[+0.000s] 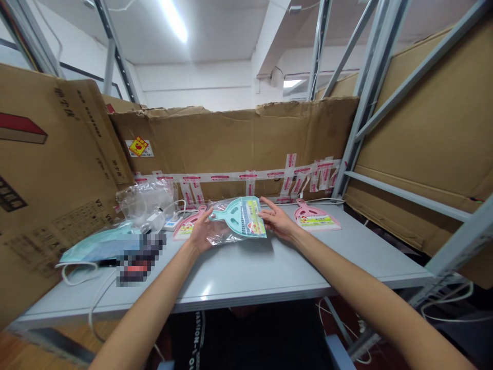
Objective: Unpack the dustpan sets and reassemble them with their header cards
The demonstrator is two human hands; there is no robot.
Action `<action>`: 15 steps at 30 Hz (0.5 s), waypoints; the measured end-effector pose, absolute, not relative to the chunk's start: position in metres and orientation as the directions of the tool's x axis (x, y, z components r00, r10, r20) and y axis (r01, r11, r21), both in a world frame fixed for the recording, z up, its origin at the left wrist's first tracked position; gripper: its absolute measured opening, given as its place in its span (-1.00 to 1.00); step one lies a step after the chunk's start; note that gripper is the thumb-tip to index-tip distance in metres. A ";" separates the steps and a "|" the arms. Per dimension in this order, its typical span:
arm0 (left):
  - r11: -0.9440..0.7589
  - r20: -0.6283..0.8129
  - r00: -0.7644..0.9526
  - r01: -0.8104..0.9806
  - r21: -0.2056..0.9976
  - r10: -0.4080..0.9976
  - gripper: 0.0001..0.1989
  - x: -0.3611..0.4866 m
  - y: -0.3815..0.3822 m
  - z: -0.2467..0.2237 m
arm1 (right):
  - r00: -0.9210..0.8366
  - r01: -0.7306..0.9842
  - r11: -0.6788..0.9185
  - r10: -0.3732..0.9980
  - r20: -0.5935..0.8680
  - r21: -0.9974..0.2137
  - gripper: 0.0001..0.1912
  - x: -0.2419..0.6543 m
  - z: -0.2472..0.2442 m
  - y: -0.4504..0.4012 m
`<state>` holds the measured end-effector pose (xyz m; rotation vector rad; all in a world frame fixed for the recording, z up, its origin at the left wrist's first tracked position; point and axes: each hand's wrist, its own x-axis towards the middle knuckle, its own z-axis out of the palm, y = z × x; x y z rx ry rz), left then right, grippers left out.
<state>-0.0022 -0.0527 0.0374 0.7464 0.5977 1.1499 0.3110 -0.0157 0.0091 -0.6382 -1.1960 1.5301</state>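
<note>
Raised a little above the table is a mint-green, fan-shaped plastic piece with a short handle (pixel 232 218), inside a clear plastic bag (pixel 219 236) with a printed label card on its wide end. My left hand (pixel 201 231) is closed on the bag at the handle end, thumb on top. At the card's right edge, my right hand (pixel 280 220) grips with thumb and bent fingers, its index finger stretched out; the contact is partly hidden. Two pink pieces of the same shape lie on the table, one (pixel 186 229) behind my left hand and one (pixel 314 218) right of my right hand.
On the grey table (pixel 246 277), clear plastic bags (pixel 148 198), a power strip (pixel 172 224) and a mint-coloured packet (pixel 100 244) lie left, near a blurred-out patch. Taped cardboard (pixel 231 139) walls the back. Metal shelf posts (pixel 360 103) stand right.
</note>
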 end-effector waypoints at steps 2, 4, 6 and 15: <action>0.221 -0.008 0.333 -0.606 0.764 0.943 -0.57 -0.001 -0.055 0.040 | -0.308 -0.416 0.034 0.935 0.176 -0.909 0.08 0.309 0.008 -0.015; 0.222 -0.006 0.334 -0.612 0.759 0.943 -0.57 0.001 -0.056 0.040 | -0.311 -0.427 0.025 0.934 0.173 -0.904 0.05 0.306 0.006 -0.015; 0.233 -0.027 0.329 -0.607 0.760 0.944 -0.56 0.002 -0.056 0.040 | -0.318 -0.438 0.023 0.931 0.178 -0.899 0.01 0.304 0.005 -0.015; 0.031 0.035 0.103 -0.578 0.815 0.994 -0.62 -0.006 -0.051 0.042 | -0.253 -0.422 0.078 0.947 0.199 -0.903 0.01 0.309 0.005 -0.012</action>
